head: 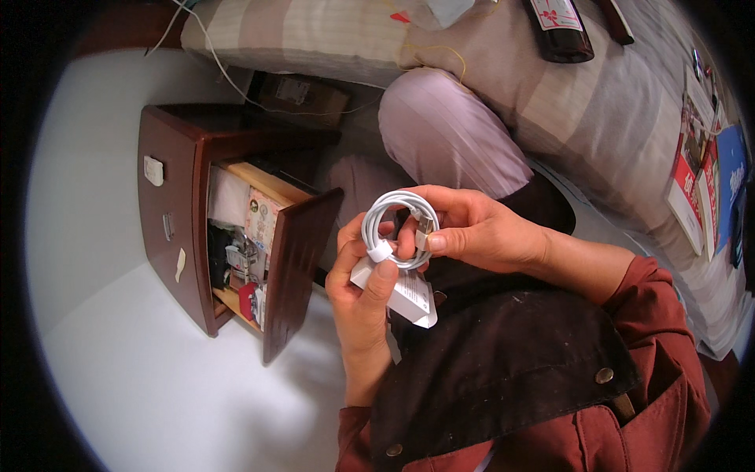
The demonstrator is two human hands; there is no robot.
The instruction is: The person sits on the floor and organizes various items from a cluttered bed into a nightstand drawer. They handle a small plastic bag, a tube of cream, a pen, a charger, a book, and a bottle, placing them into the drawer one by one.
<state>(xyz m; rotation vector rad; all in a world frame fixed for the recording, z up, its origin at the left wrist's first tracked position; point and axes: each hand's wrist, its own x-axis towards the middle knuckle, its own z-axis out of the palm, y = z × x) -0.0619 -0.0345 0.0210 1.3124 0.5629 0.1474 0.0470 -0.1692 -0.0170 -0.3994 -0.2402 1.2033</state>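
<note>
A coiled white USB cable (371,221) is held up between both hands, with a white band around one side of the coil. My right hand (481,230) pinches the coil near its metal USB plug (424,225). The thumb of my left hand (363,295) presses the coil by the band. That same hand also grips a small white cardboard box (410,298), which has fine print and a loose flap at its lower end. Part of the box is hidden behind the fingers and the cable.
On the left stands a dark wooden nightstand (177,236) with its drawer (301,277) pulled out and full of small items. A bed (596,127) along the top and right bears a dark bottle (563,35) and several books (702,189). A cardboard box (315,100) sits beside the nightstand.
</note>
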